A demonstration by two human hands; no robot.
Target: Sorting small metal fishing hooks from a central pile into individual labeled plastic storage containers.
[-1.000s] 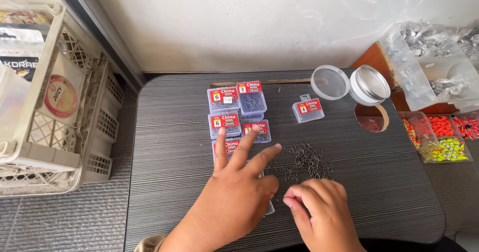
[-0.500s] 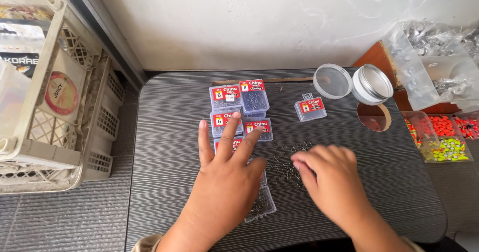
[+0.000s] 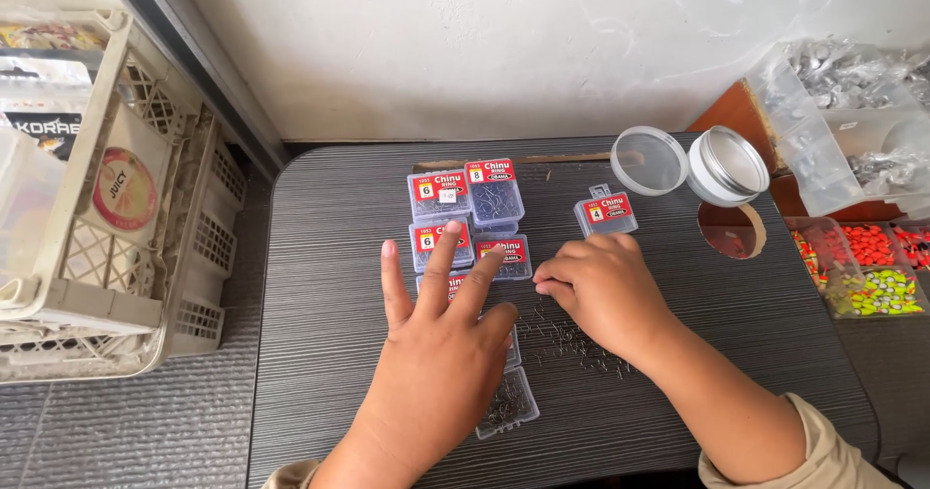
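Fingers of my left hand (image 3: 441, 368) lie spread and flat — palm down on a small clear plastic hook box (image 3: 506, 410), whose open corner shows below my wrist with dark hooks inside. Nothing is pinched; the hand just presses down, with the fingertips reaching up over a second little clear box with a red label (image 3: 448, 284).

My right hand (image 3: 603, 295) is curled loosely, knuckles up, fingertips drawn together at the left edge above the loose pile of small dark metal fish hooks (image 3: 572, 339) scattered on the table. Whether the fingertips hold a hook I cannot tell — they are turned under.

Beyond the fingers: a cluster of four clear red-labelled hook boxes (image 3: 470, 213) set close in two rows, just ahead of my left hand. A single similar box (image 3: 606, 213) stands apart to the right, near my right knuckles.

Farther right, a round clear plastic lid (image 3: 649, 160) and a white round screw-top jar (image 3: 728, 165) touch side by side.

All of it rests on the dark grey striped tabletop (image 3: 320, 305).

At the right margin, a clear compartment tray of orange and yellow-green beads (image 3: 867, 271) and clear bags of silvery tackle (image 3: 852, 111). At the left, a cream plastic lattice crate (image 3: 126, 257) with packets in it.
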